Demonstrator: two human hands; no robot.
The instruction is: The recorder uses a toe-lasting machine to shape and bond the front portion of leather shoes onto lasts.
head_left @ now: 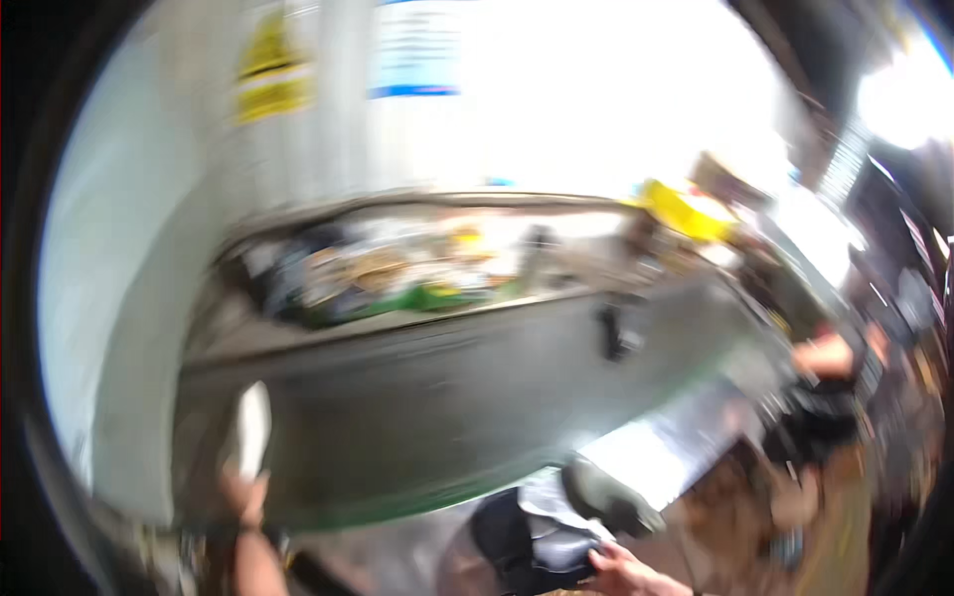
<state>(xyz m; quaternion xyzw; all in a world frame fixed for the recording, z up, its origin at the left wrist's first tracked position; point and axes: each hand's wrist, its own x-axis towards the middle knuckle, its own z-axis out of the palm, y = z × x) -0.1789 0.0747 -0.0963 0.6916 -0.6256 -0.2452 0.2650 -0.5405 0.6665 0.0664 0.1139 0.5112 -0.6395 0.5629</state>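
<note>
The whole view is smeared by motion. At the lower left my left hand (245, 494) is closed around the bottom end of a slim white object (254, 429), which stands upright over the dark belt (417, 417); its kind is too blurred to tell. My right hand (624, 570), at the lower edge right of centre, has its fingers closed on the side of a black and grey, soft-looking item (556, 551). A grey-green rounded piece (608, 495) lies against that item's far side. One small black object (621, 330) rests on the belt's far right part.
Behind the belt runs a trough of mixed litter (388, 273), with a yellow piece (688, 211) at its right end. Another person's arm (825, 355) reaches in from the right. A shiny pale sheet (661, 452) slopes beside the belt's near edge. Signs hang on the white wall (338, 149).
</note>
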